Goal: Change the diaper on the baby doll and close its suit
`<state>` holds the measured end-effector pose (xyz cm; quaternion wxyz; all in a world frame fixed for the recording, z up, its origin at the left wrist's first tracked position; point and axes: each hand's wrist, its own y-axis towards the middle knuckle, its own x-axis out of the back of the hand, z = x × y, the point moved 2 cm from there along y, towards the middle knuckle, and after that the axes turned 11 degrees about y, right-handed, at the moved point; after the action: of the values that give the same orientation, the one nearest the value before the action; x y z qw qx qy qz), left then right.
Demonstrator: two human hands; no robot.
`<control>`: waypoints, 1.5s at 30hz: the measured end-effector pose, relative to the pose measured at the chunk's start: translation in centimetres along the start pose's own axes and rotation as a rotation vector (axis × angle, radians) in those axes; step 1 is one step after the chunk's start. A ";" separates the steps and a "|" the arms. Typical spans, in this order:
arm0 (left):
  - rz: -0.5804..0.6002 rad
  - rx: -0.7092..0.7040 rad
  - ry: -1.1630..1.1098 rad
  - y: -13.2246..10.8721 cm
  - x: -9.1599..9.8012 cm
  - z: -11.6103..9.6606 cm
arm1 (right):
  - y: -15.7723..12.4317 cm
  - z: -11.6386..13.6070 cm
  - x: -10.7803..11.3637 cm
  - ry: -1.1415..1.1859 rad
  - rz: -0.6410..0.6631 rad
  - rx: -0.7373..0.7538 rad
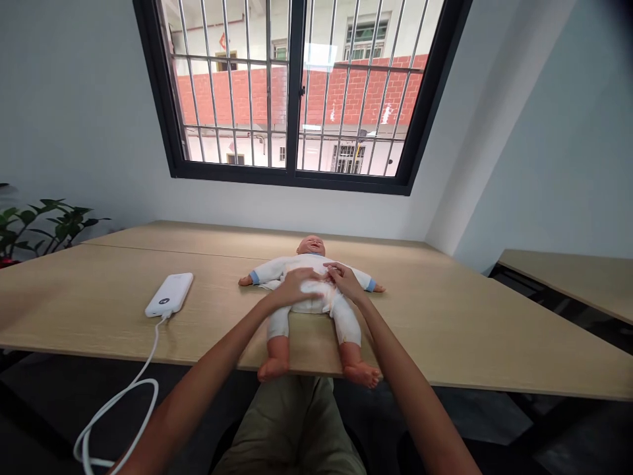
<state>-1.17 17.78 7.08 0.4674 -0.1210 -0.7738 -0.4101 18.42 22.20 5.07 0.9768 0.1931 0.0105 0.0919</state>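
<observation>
Nearest to us, our khaki trousers [291, 422] filled the bottom of the view, and both bare forearms reached forward over the near edge of the table. Our left hand [297, 287] lay across the middle of a baby doll [301, 265], its fingers [312, 276] stretched out and relaxed, not clenched or visibly grasping anything. Our right hand [346, 280] rested just beside it, toward the doll's chest. Its fingers [333, 268] curved down onto the white garment, but we could not tell whether they were pinching the cloth or only touching it.

The doll lay on its back in the middle of a light wood-grain table [435, 330]. Its bare feet [363, 375] stuck out past the near edge, and its arms were spread wide. It wore a white long-sleeved bodysuit [267, 269] with blue cuffs, and a white cloth [270, 285] poked out beneath its right arm.

Well to the left of the doll lay a white power bank [168, 295], its white cable [154, 343] looping down past the table edge. Farther left stood a leafy green plant [47, 221], and another table [558, 284] sat off to the right. Beyond the far table edge, a barred black-framed window [295, 99] looked out on a red brick wall [351, 92].
</observation>
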 end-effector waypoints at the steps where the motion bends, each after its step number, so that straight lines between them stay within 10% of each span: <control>1: -0.052 0.101 -0.077 -0.2 0.8 1.5 | 0.1 0.0 0.2 0.003 -0.025 0.019; 4: -0.090 0.460 -0.016 -1.7 2.5 6.7 | 0.3 0.1 1.0 0.025 -0.162 0.067; 8: 0.041 0.521 0.035 -4.5 2.5 10.6 | 0.3 0.2 1.8 0.033 -0.347 0.103; 26: -0.052 0.552 -0.230 -5.2 1.7 12.3 | -0.7 1.9 0.6 -0.029 -0.487 0.207; 37: -0.122 0.510 -0.929 -4.8 1.9 11.0 | 2.2 5.2 -11.5 -0.742 0.323 0.276; 45: -0.055 0.464 -0.999 -4.9 2.4 10.2 | 6.1 4.1 -13.2 -1.034 0.468 0.083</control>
<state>-11.59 21.81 4.22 0.0468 -0.1743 -0.9745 -0.1336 4.57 23.73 10.97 0.8000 0.2482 -0.5087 0.1989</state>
